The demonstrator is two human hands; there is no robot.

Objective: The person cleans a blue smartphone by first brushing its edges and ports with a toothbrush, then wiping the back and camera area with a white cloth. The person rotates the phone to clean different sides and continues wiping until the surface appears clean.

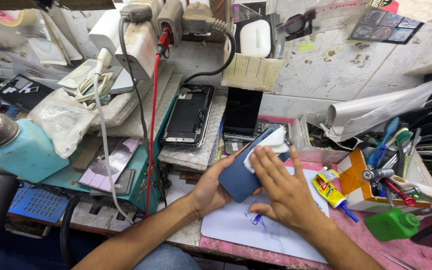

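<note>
I am looking down at a cluttered bench (406, 250) whose pink top is showing at the right, with a white mat (236, 227) lying on it under my hands. At the far left a teal bottle (23, 152) is standing, and beside it a teal pad (141, 192) is carrying a red wire (152, 130) and a white cable (103, 135). Behind, an opened phone (188, 115) is lying on bubble wrap, well apart from my hands. At the right a box (356, 187) is holding brushes and tools, a green bottle (391, 225) is lying near it, and a yellow glue tube (328, 190) is resting just beside my right hand. My left hand (213, 187) is cradling a blue phone (243, 170) from below, tilted above the mat, fingers curled around its lower edge and thumb lying along its left side. My right hand (281, 192) is lying flat over the phone, fingers spread and straight, fingertips pressing a white cloth (268, 147) against the phone's upper part.
</note>
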